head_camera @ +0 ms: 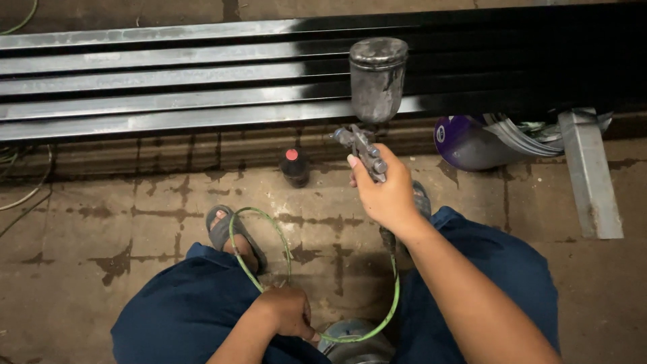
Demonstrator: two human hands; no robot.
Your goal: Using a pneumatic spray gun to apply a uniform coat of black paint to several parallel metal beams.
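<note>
My right hand (pixel 384 192) grips a grey spray gun (pixel 367 152) with a metal cup (pixel 377 79) on top, pointed at a row of long metal bars (pixel 168 87). The bars are bare grey on the left and glossy black on the right. A green hose (pixel 269 229) loops from the gun down to my left hand (pixel 288 311), which pinches it near a round grey object (pixel 354 340) between my knees.
A small dark bottle with a red cap (pixel 294 166) stands on the stained tile floor under the bars. A purple helmet (pixel 465 141) lies at the right beside a grey metal support (pixel 590 172). My sandalled foot (pixel 229 232) rests on the floor.
</note>
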